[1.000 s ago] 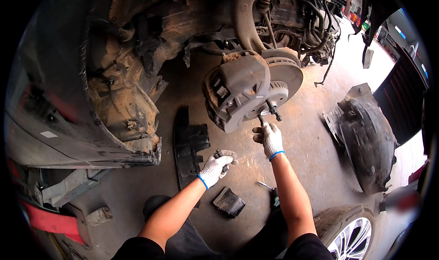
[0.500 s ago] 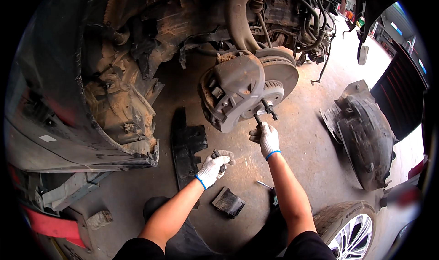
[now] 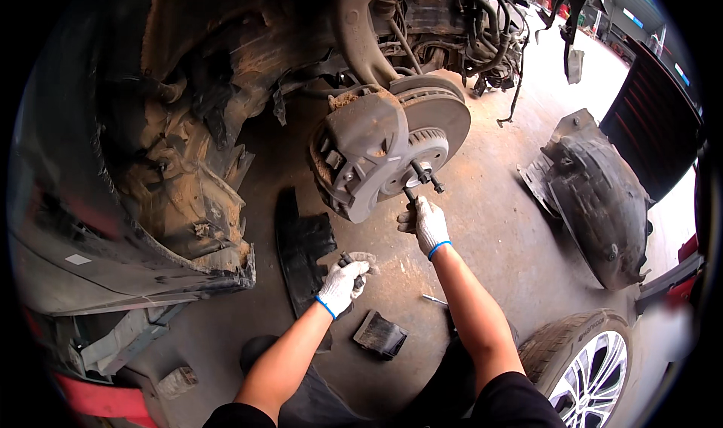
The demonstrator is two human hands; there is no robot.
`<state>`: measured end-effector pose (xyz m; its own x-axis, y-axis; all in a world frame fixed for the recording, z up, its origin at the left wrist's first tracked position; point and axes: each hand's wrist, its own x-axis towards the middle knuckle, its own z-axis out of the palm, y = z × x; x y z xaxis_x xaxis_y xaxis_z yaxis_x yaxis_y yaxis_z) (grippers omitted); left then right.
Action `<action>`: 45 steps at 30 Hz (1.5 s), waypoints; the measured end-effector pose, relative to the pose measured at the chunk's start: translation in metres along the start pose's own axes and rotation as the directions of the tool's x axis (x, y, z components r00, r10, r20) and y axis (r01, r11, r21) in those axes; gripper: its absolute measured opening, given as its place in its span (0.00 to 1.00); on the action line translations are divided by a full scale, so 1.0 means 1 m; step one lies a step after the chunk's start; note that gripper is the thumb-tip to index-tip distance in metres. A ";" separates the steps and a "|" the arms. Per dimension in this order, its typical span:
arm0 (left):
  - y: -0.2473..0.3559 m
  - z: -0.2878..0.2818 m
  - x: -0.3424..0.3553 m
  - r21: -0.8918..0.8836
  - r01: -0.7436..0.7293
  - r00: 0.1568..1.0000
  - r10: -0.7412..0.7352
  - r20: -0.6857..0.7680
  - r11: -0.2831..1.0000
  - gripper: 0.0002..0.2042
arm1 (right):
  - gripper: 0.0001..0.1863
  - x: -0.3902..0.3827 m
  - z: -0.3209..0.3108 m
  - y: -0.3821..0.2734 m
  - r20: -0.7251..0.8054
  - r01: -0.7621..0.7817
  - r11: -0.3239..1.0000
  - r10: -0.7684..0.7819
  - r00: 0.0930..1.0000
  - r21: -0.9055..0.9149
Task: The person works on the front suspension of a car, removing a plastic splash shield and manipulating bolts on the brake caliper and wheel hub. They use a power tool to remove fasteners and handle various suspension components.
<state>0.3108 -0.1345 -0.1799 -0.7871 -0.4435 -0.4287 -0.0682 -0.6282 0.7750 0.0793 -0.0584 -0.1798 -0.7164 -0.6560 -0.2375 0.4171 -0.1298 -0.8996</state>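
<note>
In front of me hang a rusty brake disc [image 3: 449, 115], a grey brake caliper [image 3: 370, 138] and the wheel hub [image 3: 428, 155]. Dark wheel bolts [image 3: 427, 175] stick out of the hub face. My right hand [image 3: 429, 224], in a white knit glove with a blue cuff, has its fingers closed on another dark wheel bolt [image 3: 410, 194] at the hub's lower edge. Lower and to the left, my left hand [image 3: 340, 286], gloved likewise, is closed around dark wheel bolts [image 3: 346, 260]; its fingers partly hide them, so their number is unclear.
A black plastic piece [image 3: 301, 239] and a small black duct-like part [image 3: 382, 334] lie on the floor near my left hand. At right stand a wheel [image 3: 591, 375] and a black wheel-arch liner [image 3: 595, 202]. The car's dark body panel [image 3: 68, 202] curves along the left.
The view has shifted, so the brake assembly and right hand appear farther left. Both hands keep their grips, the right one still at the hub's lower bolt.
</note>
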 end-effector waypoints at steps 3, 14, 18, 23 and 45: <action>-0.002 -0.002 0.000 -0.004 -0.005 1.000 0.005 -0.019 1.000 0.08 | 0.19 -0.003 0.008 -0.004 0.006 0.022 1.000 -0.022 1.000 -0.003; 0.001 -0.002 0.000 -0.010 0.010 1.000 -0.010 -0.016 1.000 0.07 | 0.19 0.001 0.005 0.002 -0.022 0.000 0.999 0.000 1.000 0.035; 0.001 -0.003 0.001 -0.057 0.017 1.000 -0.017 -0.010 0.998 0.07 | 0.20 0.000 0.011 0.003 -0.072 0.150 0.986 -0.155 0.985 -0.068; -0.003 -0.008 0.007 -0.171 0.051 0.998 -0.055 -0.018 0.984 0.08 | 0.20 -0.002 0.002 -0.004 0.017 -0.021 1.000 0.021 1.000 0.004; -0.008 -0.014 0.016 -0.323 0.187 0.979 -0.202 -0.011 0.928 0.27 | 0.23 -0.008 0.012 -0.002 -0.104 0.139 0.932 -0.183 0.978 -0.335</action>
<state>0.3078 -0.1455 -0.1992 -0.7502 -0.3150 -0.5814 -0.0124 -0.8724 0.4886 0.0912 -0.0618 -0.1714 -0.8351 -0.5399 -0.1060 0.1022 0.0372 -0.9941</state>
